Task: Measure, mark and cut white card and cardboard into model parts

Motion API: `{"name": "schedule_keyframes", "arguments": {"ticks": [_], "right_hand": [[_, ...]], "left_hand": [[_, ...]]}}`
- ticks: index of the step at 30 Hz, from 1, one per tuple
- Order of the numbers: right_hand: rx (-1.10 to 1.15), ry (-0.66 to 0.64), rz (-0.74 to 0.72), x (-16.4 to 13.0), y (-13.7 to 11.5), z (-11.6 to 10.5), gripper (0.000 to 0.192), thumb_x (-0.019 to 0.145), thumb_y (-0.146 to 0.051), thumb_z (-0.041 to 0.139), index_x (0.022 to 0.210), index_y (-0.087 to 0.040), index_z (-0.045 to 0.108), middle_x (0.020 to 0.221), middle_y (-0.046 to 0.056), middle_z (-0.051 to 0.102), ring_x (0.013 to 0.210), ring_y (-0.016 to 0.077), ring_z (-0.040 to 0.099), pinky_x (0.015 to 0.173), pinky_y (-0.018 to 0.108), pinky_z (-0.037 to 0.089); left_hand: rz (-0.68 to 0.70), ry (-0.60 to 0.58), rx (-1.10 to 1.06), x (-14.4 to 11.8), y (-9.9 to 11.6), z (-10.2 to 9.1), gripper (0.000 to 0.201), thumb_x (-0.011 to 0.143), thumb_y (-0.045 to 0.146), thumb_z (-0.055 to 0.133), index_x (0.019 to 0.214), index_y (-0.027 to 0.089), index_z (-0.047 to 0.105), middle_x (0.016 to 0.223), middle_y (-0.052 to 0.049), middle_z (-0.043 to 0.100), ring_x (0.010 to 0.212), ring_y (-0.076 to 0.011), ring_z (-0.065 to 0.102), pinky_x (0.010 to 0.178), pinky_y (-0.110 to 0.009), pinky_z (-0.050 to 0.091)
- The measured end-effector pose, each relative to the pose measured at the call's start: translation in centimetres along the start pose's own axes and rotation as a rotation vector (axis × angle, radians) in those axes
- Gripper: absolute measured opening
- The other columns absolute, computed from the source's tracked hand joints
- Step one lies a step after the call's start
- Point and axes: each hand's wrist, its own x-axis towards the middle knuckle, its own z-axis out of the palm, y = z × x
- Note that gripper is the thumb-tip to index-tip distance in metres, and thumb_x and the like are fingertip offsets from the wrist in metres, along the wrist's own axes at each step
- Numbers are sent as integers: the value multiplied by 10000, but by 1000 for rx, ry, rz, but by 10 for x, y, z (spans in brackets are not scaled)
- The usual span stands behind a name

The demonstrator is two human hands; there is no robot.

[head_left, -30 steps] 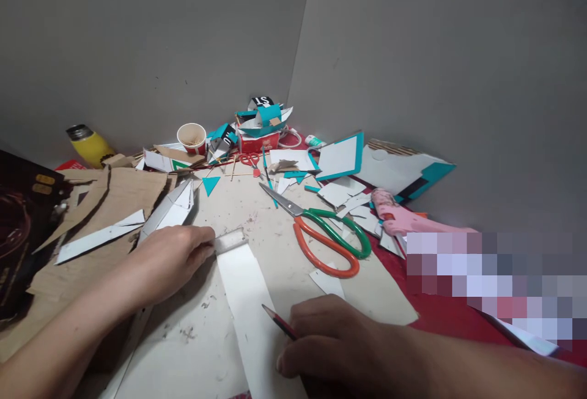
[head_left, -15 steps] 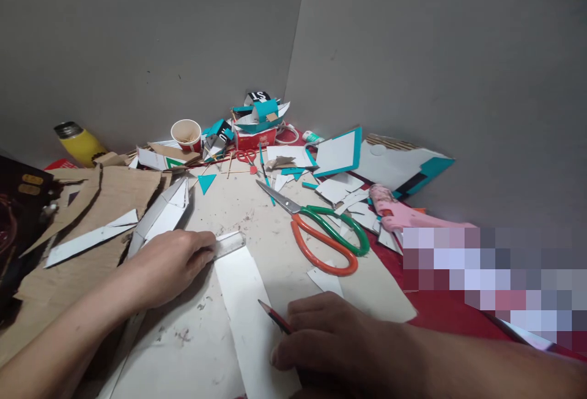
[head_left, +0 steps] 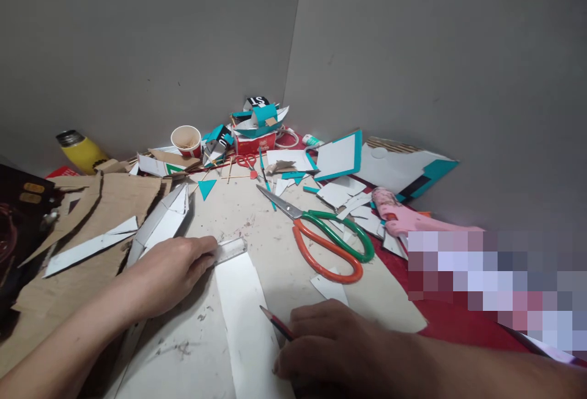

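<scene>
While my left hand (head_left: 172,273) presses flat on a clear ruler (head_left: 228,250), fingers curled down over its near end, my right hand (head_left: 334,347) is closed in a writing grip on a red pencil (head_left: 276,322), tip resting over the white paper strip (head_left: 245,313). That strip lies on the stained work board (head_left: 275,240) between both hands, its top edge touching the ruler. It looks light, thin, floppy and easy to crease, likely to slide, so I'd pin it flat and lift by an edge. Scissors (head_left: 328,241) lie just beyond, well apart from the paper cup (head_left: 186,140).
</scene>
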Motion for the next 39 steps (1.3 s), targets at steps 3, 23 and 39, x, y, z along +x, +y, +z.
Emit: {"name": "schedule_keyframes", "arguments": {"ticks": [3, 23, 39], "right_hand": [[16, 93, 3, -1, 0, 2, 145, 888, -280, 627, 1016, -220, 591, 737, -3, 657, 674, 135, 605, 615, 229, 450], [191, 419, 346, -1, -2, 3, 252, 960, -127, 405, 1175, -210, 510, 809, 12, 655, 679, 111, 603, 603, 209, 496], [-47, -176, -44, 7, 4, 2, 252, 944, -245, 558, 1188, -185, 556, 1167, 55, 702, 1215, 197, 530, 1115, 391, 280]], "left_hand": [[2, 3, -3, 0, 0, 0, 261, 953, 402, 301, 786, 244, 425, 738, -1, 559, 660, -180, 502, 590, -296, 309], [59, 36, -54, 2, -4, 5, 270, 967, 386, 297, 787, 238, 433, 749, 6, 551, 668, -165, 497, 599, -298, 341], [90, 78, -51, 1, -1, 1, 235, 952, 320, 354, 780, 228, 485, 729, 17, 575, 636, -139, 507, 581, -275, 333]]}}
